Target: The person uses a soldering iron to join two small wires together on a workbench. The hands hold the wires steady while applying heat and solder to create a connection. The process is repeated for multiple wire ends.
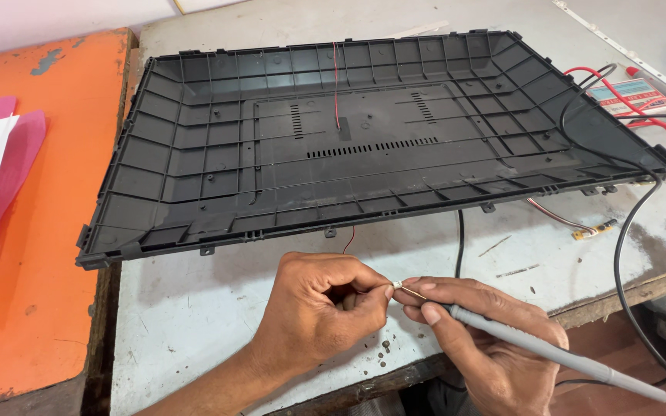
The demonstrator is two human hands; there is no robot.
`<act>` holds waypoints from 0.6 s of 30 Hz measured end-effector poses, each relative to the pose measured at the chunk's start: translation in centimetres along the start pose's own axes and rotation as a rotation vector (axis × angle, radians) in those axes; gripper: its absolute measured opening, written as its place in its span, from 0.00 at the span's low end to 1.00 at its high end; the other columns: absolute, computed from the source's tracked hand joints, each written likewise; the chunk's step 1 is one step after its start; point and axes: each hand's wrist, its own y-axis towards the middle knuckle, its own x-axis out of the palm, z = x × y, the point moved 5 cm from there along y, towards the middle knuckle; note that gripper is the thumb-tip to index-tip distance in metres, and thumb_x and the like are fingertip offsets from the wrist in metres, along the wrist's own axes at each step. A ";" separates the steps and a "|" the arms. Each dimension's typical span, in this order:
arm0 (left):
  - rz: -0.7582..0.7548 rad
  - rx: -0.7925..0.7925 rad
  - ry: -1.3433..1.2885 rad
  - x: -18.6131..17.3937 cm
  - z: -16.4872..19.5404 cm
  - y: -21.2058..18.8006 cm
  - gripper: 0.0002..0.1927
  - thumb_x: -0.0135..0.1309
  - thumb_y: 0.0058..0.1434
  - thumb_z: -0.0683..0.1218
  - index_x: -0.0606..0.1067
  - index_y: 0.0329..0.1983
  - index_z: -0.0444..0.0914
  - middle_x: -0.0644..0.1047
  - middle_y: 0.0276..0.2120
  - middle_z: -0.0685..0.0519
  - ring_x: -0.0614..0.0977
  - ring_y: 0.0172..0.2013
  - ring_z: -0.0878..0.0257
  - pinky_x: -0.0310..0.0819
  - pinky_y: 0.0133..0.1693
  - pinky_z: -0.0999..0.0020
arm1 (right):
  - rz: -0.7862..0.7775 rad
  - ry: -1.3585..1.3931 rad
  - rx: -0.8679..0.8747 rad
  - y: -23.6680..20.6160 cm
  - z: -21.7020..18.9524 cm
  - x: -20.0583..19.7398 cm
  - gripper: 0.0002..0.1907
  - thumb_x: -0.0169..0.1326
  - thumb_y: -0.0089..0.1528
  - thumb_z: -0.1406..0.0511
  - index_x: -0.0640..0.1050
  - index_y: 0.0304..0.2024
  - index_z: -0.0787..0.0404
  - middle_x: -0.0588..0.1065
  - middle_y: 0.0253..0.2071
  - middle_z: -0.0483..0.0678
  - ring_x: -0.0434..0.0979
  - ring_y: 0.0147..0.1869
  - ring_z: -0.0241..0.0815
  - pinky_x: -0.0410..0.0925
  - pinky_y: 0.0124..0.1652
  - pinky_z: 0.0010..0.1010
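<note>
Two hands meet over one grey probe at the counter's (194, 308) near edge.

Left hand (314, 312) fingers pinch the metal tip (397, 285); right hand (487, 339) fingers grip the grey probe (533, 347). One black panel shell (348, 146) lies beyond, with red wires (641, 100) to its right.

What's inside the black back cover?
Inside the cover: moulded ribs, vent slots and a thin red wire. The table beneath it is hidden.

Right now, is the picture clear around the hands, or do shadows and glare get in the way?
Head view: even, soft light; left hand and right hand with the grey probe are sharp; a mild shadow lies under the black panel; no glare; panel edges bow slightly.
</note>
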 end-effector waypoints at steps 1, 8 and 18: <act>-0.001 0.007 -0.001 0.0 0.0 0.0 0.03 0.61 0.56 0.38 0.83 0.29 0.34 0.78 0.17 0.59 0.70 0.16 0.78 0.59 0.18 0.81 | 0.002 -0.010 0.007 0.0 0.0 0.0 0.09 0.59 0.56 0.77 0.83 0.39 0.70 0.84 0.40 0.61 0.89 0.44 0.49 0.83 0.44 0.33; -0.010 0.058 0.022 0.2 0.1 -0.1 0.03 0.61 0.57 0.36 0.82 0.28 0.35 0.77 0.18 0.59 0.73 0.18 0.76 0.63 0.19 0.81 | 0.000 -0.032 0.030 0.2 -0.1 0.1 0.08 0.59 0.56 0.76 0.83 0.39 0.70 0.85 0.40 0.59 0.90 0.42 0.46 0.83 0.43 0.30; -0.004 0.167 0.134 0.2 0.7 -0.4 0.03 0.62 0.57 0.36 0.81 0.29 0.36 0.78 0.20 0.59 0.77 0.20 0.75 0.70 0.20 0.82 | 0.008 -0.042 0.050 0.1 -0.7 0.4 0.07 0.58 0.57 0.76 0.83 0.38 0.70 0.85 0.39 0.58 0.90 0.42 0.45 0.83 0.43 0.30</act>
